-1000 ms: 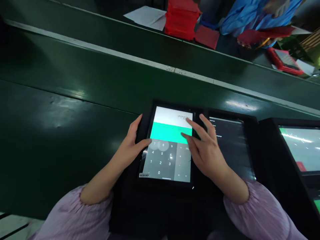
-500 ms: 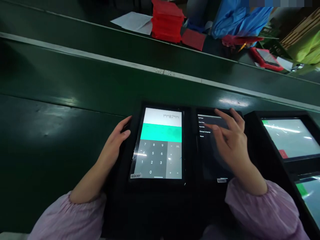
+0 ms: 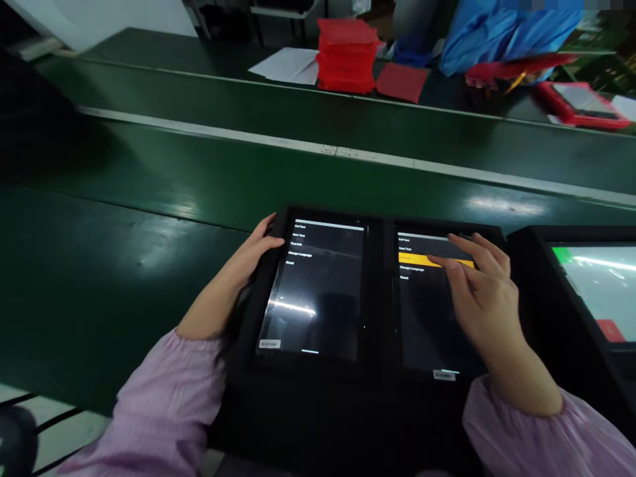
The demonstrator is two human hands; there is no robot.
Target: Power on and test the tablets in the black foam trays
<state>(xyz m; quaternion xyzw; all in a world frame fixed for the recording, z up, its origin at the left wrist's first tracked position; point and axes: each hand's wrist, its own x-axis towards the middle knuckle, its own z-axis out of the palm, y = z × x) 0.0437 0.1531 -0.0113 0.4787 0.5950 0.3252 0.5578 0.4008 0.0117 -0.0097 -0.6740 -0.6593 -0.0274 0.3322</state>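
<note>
Two tablets lie side by side in a black tray (image 3: 318, 411). The left tablet (image 3: 322, 285) shows a dark menu with white text lines and a barcode label at its lower left. My left hand (image 3: 248, 255) grips the tray's left edge, thumb on top and fingers over the outer side. The right tablet (image 3: 422, 318) shows the same kind of menu, with one line lit yellow. On that yellow line rests the index fingertip of my right hand (image 3: 484, 285), its other fingers apart and holding nothing.
At right stands another black tray (image 3: 541, 318) with a lit tablet (image 3: 601, 278). Across the green bench (image 3: 223, 172) are stacked red sheets (image 3: 346, 56), white paper (image 3: 288, 65), a red-framed device (image 3: 583, 106) and a blue bag (image 3: 507, 33).
The left tablet's screen has gone from a calculator to the dark menu. A line on the right tablet has turned yellow under my right index finger. The view has shifted slightly.
</note>
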